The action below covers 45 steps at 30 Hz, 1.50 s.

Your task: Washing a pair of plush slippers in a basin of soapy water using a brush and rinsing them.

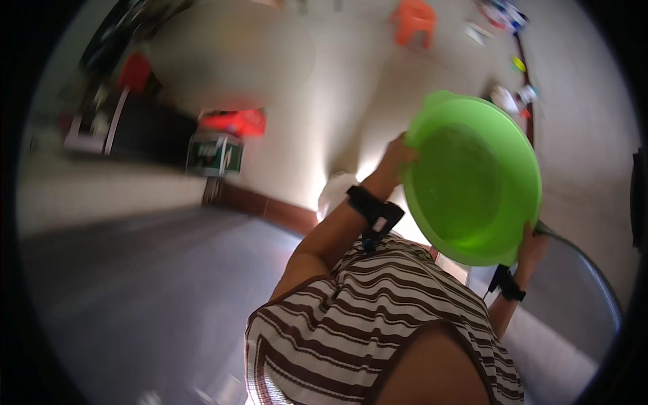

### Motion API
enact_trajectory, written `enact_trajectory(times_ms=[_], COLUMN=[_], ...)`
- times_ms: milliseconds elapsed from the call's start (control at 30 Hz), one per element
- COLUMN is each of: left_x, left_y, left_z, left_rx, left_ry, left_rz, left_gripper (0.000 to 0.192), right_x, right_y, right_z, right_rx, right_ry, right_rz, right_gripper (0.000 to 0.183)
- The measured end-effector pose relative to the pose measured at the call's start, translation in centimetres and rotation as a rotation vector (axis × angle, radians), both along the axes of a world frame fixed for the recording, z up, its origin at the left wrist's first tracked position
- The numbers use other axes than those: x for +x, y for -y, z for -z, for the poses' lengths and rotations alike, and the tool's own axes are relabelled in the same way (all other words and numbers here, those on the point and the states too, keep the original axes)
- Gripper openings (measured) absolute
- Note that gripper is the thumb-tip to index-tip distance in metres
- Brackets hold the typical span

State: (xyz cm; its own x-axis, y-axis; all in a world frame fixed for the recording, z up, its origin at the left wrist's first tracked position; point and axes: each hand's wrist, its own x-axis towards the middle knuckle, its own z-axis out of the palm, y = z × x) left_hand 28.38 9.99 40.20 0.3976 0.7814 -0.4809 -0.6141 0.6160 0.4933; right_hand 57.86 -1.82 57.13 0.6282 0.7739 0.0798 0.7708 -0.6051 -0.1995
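A round green plastic basin (455,177) is held up between both hands, its inside facing the camera. My left hand (400,154) grips the rim on the basin's left side, and a black strap with a small device sits on that wrist. At the lower right of the rim, my right hand (531,248) holds on, also with a black strap at the wrist. The fingers behind the basin are hidden. Apart from some faint marks, nothing distinct shows inside the basin.
An orange plastic stool (415,23) stands at the top. Small items, among them a yellow one (518,64), lie along the wall at right. At left are a red object (238,121) and a green box (215,154). A dark mesh-like panel (577,288) is beside my right hand.
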Motion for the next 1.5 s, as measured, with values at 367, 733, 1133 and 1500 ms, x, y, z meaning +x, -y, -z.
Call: enact_trajectory(times_ms=[367,733,1133,1500], left_x=[22.7,21.6,18.4,21.8], left_y=[49.0,59.7,63.1,62.6], left_z=[-3.4,-7.8,-14.7,-11.7], left_rx=[-0.056,-0.124,-0.232,-0.126], left_ry=[-0.21,-0.463,-0.704,-0.696], left_rz=[-0.444,-0.663,-0.77,-0.773], left_gripper=[0.049,0.041,0.037,0.042], right_x=[27.6,26.3,20.9,24.6], right_y=[35.9,37.4,33.8,32.3], right_z=[3.3,4.9,2.5,8.1], right_rx=[0.115,0.025,0.015,0.111], right_ry=[-0.304,-0.365,-0.487,-0.504], right_rz=[-0.462,-0.725,-0.914,-0.934], right_gripper=[0.042,0.047,0.038,0.036])
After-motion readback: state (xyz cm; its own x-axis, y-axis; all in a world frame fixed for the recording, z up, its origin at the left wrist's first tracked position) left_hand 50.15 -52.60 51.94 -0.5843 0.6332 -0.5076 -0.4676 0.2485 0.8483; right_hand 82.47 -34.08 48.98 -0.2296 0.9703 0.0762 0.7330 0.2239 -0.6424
